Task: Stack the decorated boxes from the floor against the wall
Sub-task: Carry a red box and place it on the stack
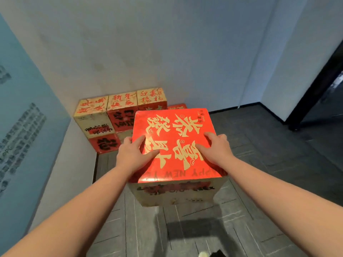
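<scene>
Both hands, left hand and right hand, clasp the red-topped box at its sides, thumbs on top, to carry it level toward the stack at the wall.

grey plank floor, black doorframe
</scene>
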